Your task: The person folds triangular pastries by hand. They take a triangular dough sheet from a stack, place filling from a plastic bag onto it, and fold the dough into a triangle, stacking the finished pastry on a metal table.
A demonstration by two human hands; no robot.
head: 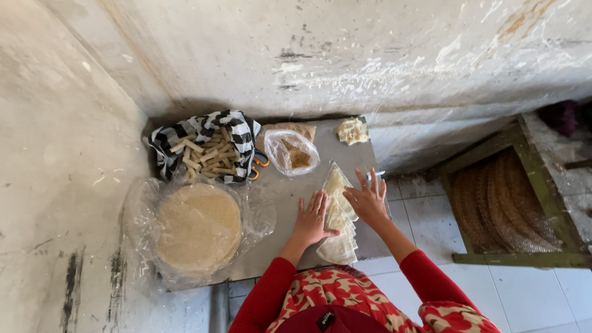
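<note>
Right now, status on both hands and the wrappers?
Left hand flat, right hand open, both on the triangular wrappers. Plastic bag and round stack alongside, not blocking.

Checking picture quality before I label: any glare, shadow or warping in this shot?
Head view: daylight is soft and even; a dark shadow sits behind the striped cloth; mild sheen on the plastic wrap; wall lines bow toward the edges; both hands, left and right, look slightly soft.

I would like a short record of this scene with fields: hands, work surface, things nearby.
left hand: the left hand lies flat, fingers spread, on the pale triangular dough sheets
right hand: the right hand is open, over the same sheets
surface: grey metal table in a wall corner
nearby: round stack of flat wrappers in clear plastic; striped cloth with rolled sticks; small clear bag of brown filling
</note>
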